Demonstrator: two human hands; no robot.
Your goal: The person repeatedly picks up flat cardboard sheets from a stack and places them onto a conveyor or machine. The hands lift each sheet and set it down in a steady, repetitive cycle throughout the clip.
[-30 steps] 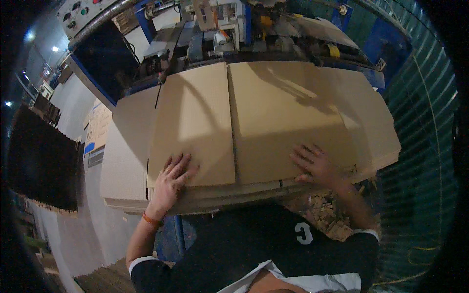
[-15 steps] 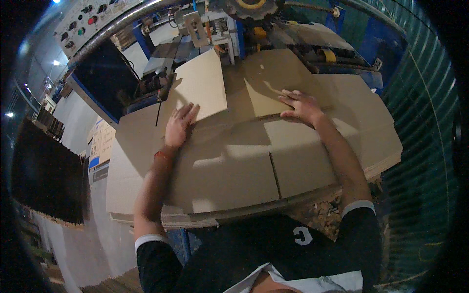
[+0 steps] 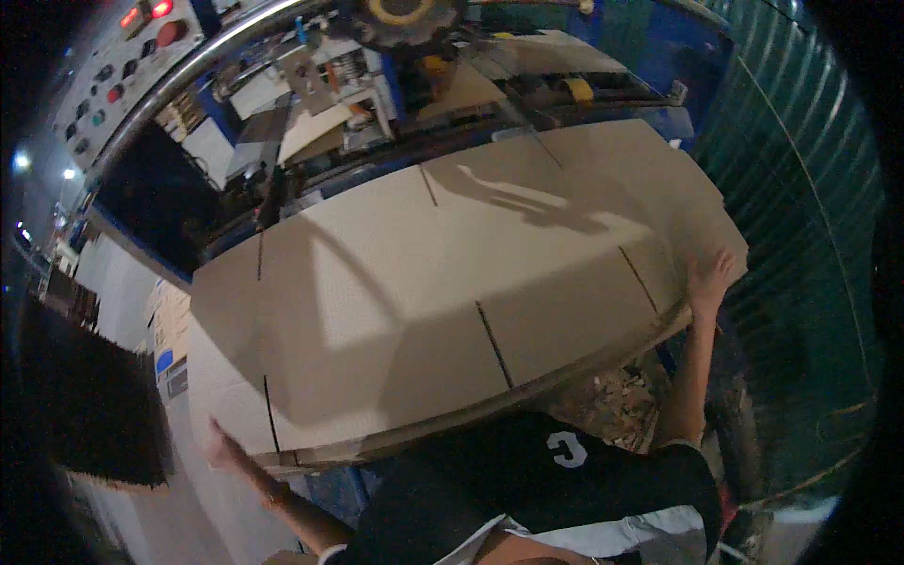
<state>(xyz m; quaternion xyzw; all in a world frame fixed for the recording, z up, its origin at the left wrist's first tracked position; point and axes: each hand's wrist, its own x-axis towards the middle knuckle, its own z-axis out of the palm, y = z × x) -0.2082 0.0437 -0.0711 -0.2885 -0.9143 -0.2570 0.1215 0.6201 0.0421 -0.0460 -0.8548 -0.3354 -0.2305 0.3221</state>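
Tan, slotted cardboard sheet (image 3: 395, 292) lying before blue-framed metal machine (image 3: 389, 89). Bare right hand (image 3: 711, 284) sitting nearer machine, fingers parted, hold unclear; bare left hand (image 3: 222, 448) sitting farther off, finger opening and hold unclear. Even pressure probably keeping edges square.

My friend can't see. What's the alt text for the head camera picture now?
A bare left hand and a right hand are at opposite ends of a wide stack of slotted cardboard sheets. A blue-framed machine stands behind it, and brown scraps lie below.

Dim; lamps (image 3: 21, 160) glare far left; shadows cross cardboard (image 3: 414, 259); left hand (image 3: 223, 450) blurred; edges curved.
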